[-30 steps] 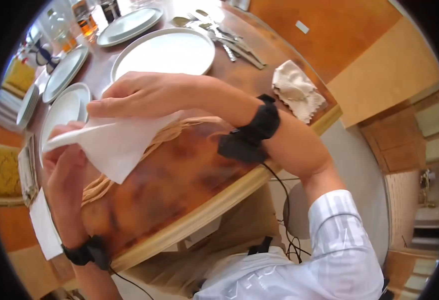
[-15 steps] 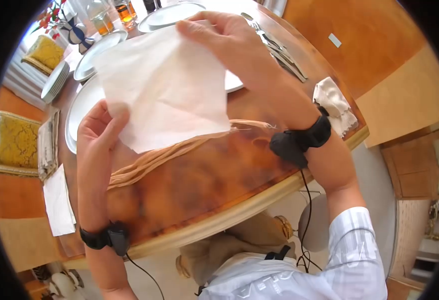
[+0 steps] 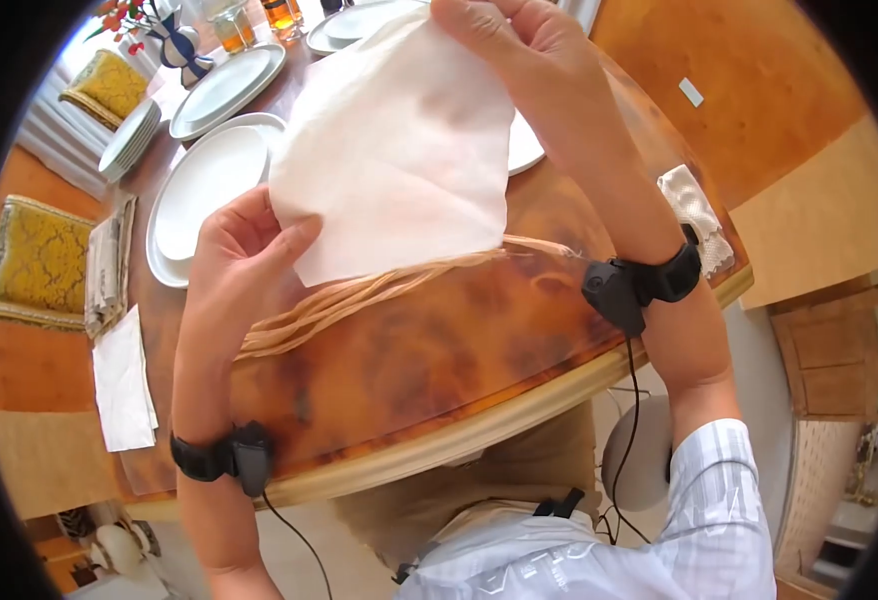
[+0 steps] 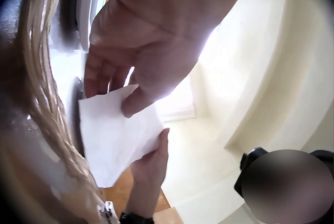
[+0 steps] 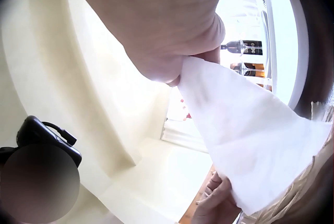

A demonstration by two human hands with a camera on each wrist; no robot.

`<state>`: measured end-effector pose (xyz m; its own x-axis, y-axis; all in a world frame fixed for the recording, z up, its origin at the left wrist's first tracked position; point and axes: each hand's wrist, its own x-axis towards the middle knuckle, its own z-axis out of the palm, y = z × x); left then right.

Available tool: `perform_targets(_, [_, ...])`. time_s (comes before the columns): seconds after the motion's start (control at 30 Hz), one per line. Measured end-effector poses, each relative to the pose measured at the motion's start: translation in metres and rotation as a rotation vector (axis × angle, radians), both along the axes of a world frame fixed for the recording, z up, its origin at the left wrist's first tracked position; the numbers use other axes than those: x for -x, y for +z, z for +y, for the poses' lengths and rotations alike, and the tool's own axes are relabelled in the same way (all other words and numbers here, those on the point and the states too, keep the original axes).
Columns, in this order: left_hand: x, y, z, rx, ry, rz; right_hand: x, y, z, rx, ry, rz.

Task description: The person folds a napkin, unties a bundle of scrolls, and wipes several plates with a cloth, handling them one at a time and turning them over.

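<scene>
At upper centre, the white sheet (image 3: 389, 160) slants between the left hand (image 3: 246, 243), pinching its lower-left edge, and the right hand (image 3: 541, 58), pinching its top.

Along the near surface (image 3: 429, 370), on my side of the tan strands (image 3: 379, 285), there's room to pass. Beyond, the white sheet (image 3: 399, 150) between my left fingers (image 3: 297, 238) and right fingers (image 3: 474, 28) blocks me, with plates (image 3: 211, 190) behind it and leftward.

– How many hands (image 3: 241, 250)?
– Two, plus two wristbands (image 3: 249, 459), one held white sheet (image 3: 399, 150).
– Others?
– One vase (image 3: 181, 50), two yellow cushions (image 3: 41, 262).
– Plates (image 3: 209, 190)?
– At least eight, probably more; stacked ones blur together.
</scene>
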<state>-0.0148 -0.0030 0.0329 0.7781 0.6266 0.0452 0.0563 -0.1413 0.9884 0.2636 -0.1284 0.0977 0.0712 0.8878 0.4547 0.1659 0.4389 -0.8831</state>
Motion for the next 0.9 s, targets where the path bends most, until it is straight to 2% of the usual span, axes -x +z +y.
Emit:
perform_targets(0.07, [-0.001,-0.004,0.0,0.003,0.034,-0.042,0.015,-0.001,-0.007,-0.014,0.061,0.086])
perform_targets(0.13, [-0.001,-0.005,0.004,-0.03,0.074,-0.105,0.052,-0.016,-0.004,-0.106,-0.116,0.091])
perform_targets(0.17, [0.002,-0.003,0.01,-0.259,0.08,0.003,0.064,-0.025,-0.001,-0.235,-0.1,-0.032])
perform_targets(0.2, [0.007,0.001,0.018,-0.486,0.091,0.116,0.074,-0.027,-0.009,-0.297,-0.083,-0.348])
perform_targets(0.23, [0.012,0.005,0.025,-0.713,0.102,0.237,0.091,-0.031,-0.021,-0.133,0.144,-0.379])
perform_targets(0.27, [0.01,-0.007,0.026,-0.189,0.086,-0.04,0.11,-0.047,-0.022,-0.203,0.171,-0.45])
perform_targets(0.3, [0.008,-0.003,0.025,-0.128,0.138,0.005,0.121,-0.056,-0.027,-0.127,0.321,-0.507])
perform_targets(0.33, [0.008,-0.002,0.022,-0.157,0.163,-0.012,0.128,-0.059,-0.03,-0.058,0.398,-0.566])
perform_targets(0.37, [0.007,-0.003,0.02,-0.187,0.187,-0.027,0.134,-0.067,-0.031,-0.085,0.451,-0.575])
perform_targets(0.47, [0.008,-0.004,0.02,-0.165,0.192,-0.057,0.138,-0.07,-0.033,0.007,0.508,-0.59])
perform_targets(0.53, [0.007,-0.003,0.021,-0.154,0.188,-0.059,0.137,-0.065,-0.032,0.025,0.457,-0.574])
perform_targets(0.63, [0.009,-0.003,0.022,-0.136,0.167,-0.071,0.128,-0.065,-0.022,-0.06,0.252,-0.412])
perform_targets(0.7, [0.01,0.002,0.02,-0.142,0.172,-0.076,0.112,-0.056,-0.011,-0.02,0.091,-0.545])
perform_targets(0.77, [0.012,0.003,0.021,-0.165,0.159,-0.087,0.107,-0.052,-0.004,0.084,-0.045,-0.324])
perform_targets(0.9, [0.012,0.007,0.016,-0.269,0.098,-0.05,0.083,-0.046,0.003,0.264,0.021,-0.174])
